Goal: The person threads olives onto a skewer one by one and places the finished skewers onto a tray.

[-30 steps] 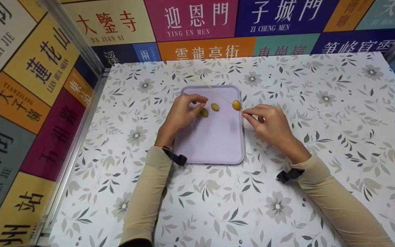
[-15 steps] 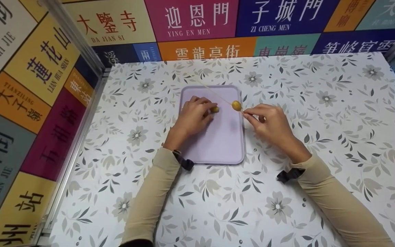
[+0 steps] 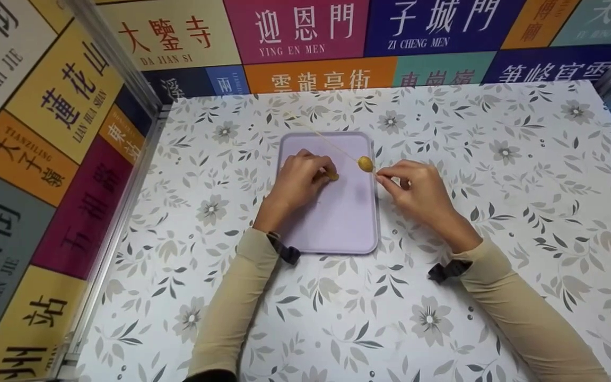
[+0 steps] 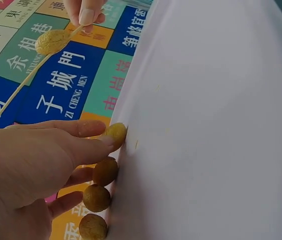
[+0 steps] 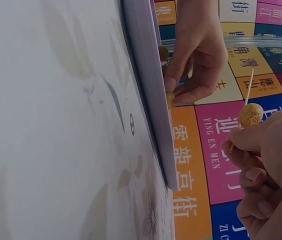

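Observation:
A lilac tray [image 3: 332, 228] lies on the table. Over its left part, my left hand [image 3: 300, 183] pinches a small yellow-brown oval fruit [image 4: 117, 134] between thumb and index finger, right at the tray surface. In the left wrist view, several like fruits [image 4: 96, 198] sit in a row below that one, close by the other fingers; in the head view the hand hides them. My right hand [image 3: 414, 191] pinches the near end of a thin wooden skewer [image 3: 326, 141] at the tray's right edge. One yellow fruit [image 3: 365, 164] is threaded on it, just beyond the fingertips.
A floral-patterned cloth [image 3: 427, 281] covers the table around the tray. Panels with coloured lettered blocks [image 3: 305, 32] stand along the back and left sides. Each wrist wears a dark strap, the right one [image 3: 448, 270] near the sleeve cuff.
My left hand has moved rightward across the tray onto the fruit that lay apart, and has drawn it slightly toward me. The right hand and skewer have stayed almost still.

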{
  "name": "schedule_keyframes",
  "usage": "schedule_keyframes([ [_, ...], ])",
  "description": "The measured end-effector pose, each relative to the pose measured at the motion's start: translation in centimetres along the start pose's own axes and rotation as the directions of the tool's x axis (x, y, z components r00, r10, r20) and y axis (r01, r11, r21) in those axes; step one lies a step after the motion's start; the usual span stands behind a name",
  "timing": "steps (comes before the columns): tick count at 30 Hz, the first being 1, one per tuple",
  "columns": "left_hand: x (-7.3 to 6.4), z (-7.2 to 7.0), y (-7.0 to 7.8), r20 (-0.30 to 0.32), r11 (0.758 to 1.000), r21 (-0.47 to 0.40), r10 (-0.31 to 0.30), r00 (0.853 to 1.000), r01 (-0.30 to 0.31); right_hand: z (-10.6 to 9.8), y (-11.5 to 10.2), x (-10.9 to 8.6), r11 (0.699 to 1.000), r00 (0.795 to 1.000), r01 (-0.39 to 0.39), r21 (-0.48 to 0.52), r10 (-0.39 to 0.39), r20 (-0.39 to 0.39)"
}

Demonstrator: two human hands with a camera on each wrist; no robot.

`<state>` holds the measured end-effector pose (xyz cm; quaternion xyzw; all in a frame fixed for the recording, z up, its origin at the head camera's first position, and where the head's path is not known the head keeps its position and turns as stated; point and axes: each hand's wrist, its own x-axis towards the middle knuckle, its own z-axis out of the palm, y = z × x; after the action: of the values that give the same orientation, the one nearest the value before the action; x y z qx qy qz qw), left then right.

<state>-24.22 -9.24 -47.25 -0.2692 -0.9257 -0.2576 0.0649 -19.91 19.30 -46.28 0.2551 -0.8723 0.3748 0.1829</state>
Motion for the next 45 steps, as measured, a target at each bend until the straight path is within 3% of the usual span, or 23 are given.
schedule_keyframes([
  [6,0.1,-0.1,-0.1,-0.006,1.000,-0.001,0.027,1.000,-0.027,0.0,-0.1,0.1,1.000,1.000,-0.005,-0.003,0.005,0.000],
  [9,0.2,-0.5,-0.3,-0.011,0.999,-0.046,0.025,1.000,-0.026,-0.1,0.0,0.1,1.000,1.000,-0.002,-0.003,0.002,-0.006],
  [12,0.2,-1.0,-0.8,-0.021,0.988,-0.152,-0.003,1.000,0.000,-0.1,0.0,0.1,1.000,1.000,-0.002,-0.004,0.002,-0.007],
  [15,0.1,-1.6,-1.5,-0.035,0.956,-0.290,-0.048,0.998,0.036,-0.1,0.0,0.1,1.000,1.000,-0.004,0.004,0.005,-0.010],
  [19,-0.1,-2.4,-2.5,-0.080,0.869,-0.489,-0.124,0.989,0.069,-0.1,0.0,0.1,1.000,1.000,-0.007,0.014,0.007,-0.010],
  [24,-0.4,-3.5,-3.4,-0.156,0.713,-0.700,-0.199,0.968,0.033,-0.1,0.0,0.0,1.000,1.000,-0.003,0.014,0.003,-0.002],
  [26,-0.4,-3.8,-3.7,-0.184,0.669,-0.743,-0.227,0.956,0.015,-0.1,0.0,-0.1,1.000,1.000,0.003,0.019,-0.003,0.005],
  [32,-0.5,-4.4,-4.2,-0.213,0.571,-0.821,-0.330,0.920,0.015,-0.1,0.0,-0.1,1.000,1.000,0.006,0.031,-0.007,0.022],
  [38,-0.7,-4.6,-5.0,-0.232,0.466,-0.885,-0.396,0.888,-0.023,-0.1,0.0,-0.1,1.000,0.999,0.003,0.024,-0.004,0.034],
  [45,-0.8,-4.8,-5.4,-0.224,0.355,-0.933,-0.447,0.866,-0.058,0.0,-0.1,-0.1,1.000,0.999,0.015,0.007,-0.016,0.047],
])
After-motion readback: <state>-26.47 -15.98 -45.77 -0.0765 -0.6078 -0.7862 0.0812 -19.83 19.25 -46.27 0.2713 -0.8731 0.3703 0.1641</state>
